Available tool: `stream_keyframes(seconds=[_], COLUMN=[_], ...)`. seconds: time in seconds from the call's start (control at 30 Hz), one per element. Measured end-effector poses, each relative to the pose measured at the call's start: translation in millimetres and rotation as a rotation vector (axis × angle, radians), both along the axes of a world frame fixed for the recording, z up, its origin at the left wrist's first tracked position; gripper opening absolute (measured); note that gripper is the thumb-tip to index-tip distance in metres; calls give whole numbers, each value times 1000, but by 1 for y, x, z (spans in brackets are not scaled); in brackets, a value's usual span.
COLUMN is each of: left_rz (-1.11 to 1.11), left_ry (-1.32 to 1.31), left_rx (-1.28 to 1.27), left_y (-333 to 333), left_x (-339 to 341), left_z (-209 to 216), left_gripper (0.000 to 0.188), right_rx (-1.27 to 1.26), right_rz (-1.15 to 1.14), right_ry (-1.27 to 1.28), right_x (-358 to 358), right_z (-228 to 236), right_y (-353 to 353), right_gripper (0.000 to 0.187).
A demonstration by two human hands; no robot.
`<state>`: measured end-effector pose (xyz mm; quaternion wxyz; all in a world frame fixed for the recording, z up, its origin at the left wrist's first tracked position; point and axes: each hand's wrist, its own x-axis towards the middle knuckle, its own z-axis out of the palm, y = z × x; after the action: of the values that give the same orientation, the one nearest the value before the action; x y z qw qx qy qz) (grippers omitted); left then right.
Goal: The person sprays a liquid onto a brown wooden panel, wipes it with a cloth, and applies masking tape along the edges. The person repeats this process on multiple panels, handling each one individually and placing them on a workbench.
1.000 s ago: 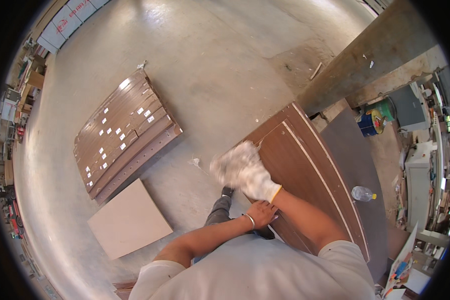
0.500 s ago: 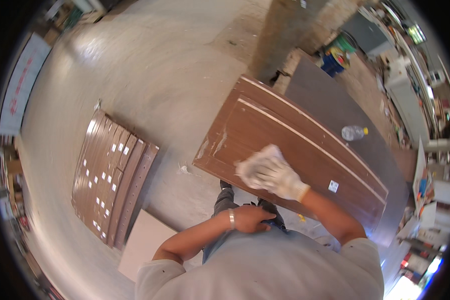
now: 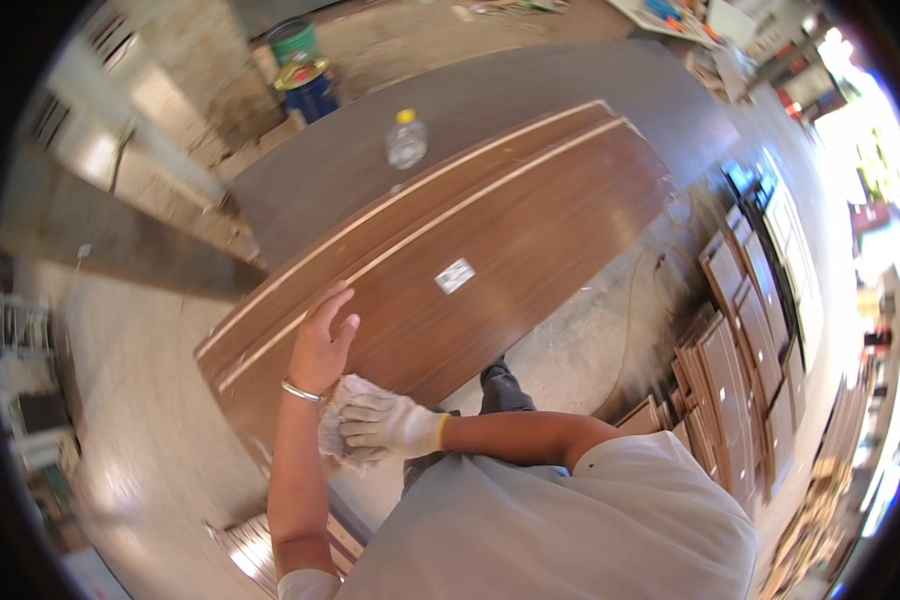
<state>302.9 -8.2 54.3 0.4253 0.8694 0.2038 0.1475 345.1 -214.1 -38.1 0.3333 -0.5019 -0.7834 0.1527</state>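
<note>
A brown wood-grain panel [image 3: 530, 245] lies on top of another panel of the same colour, with pale edges showing along its far side. My right hand [image 3: 400, 425], in a white knit glove, is closed on a fluffy whitish rag [image 3: 342, 428] at the panel's near edge, towards its left end. Just beyond the rag, my bare left hand [image 3: 323, 345], a bracelet at its wrist, reaches over the panel with fingers stretched and thumb apart. Whether its fingertips touch the surface I cannot tell. A small white label [image 3: 455, 276] sits on the panel to the right of my hands.
A clear bottle with a yellow cap [image 3: 407, 145] stands on the dark tabletop [image 3: 530, 85] behind the panels. Left of the table rises a post [image 3: 130, 230]. Blue and green buckets [image 3: 308, 88] stand beyond. Stacked brown boards [image 3: 720, 385] fill the right, near a hose [image 3: 630, 330].
My view has swung to the right. My left hand has risen from my waist to over the panel. The gloved right hand with the rag has come back to the panel's near edge.
</note>
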Motion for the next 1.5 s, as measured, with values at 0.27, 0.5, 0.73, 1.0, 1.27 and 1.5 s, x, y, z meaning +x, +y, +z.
stream_keyframes(seconds=[0.27, 0.5, 0.73, 1.0, 1.27, 1.5], left_rz=[142, 58, 131, 95, 73, 54], left_ry=[360, 166, 276, 383, 414, 463], left_rx=[236, 390, 518, 615, 619, 605], left_y=[-32, -89, -108, -124, -126, -128], left_x=[96, 269, 346, 352, 352, 359], left_z=[-80, -122, -139, -119, -116, -109], left_gripper=[50, 57, 63, 71, 74, 75], right_rx=[-178, 45, -9, 101, -468, -615], right_rz=[-1083, -1004, -1038, -1175, -1716, -1499], right_ry=[141, -171, 100, -160, -166, -395], right_x=[449, 434, 557, 591, 753, 778], right_z=[-20, 6, -13, 77, -46, -11], right_y=[-190, -144, -201, -186, -259, -181], right_gripper=[35, 38, 28, 15, 54, 65])
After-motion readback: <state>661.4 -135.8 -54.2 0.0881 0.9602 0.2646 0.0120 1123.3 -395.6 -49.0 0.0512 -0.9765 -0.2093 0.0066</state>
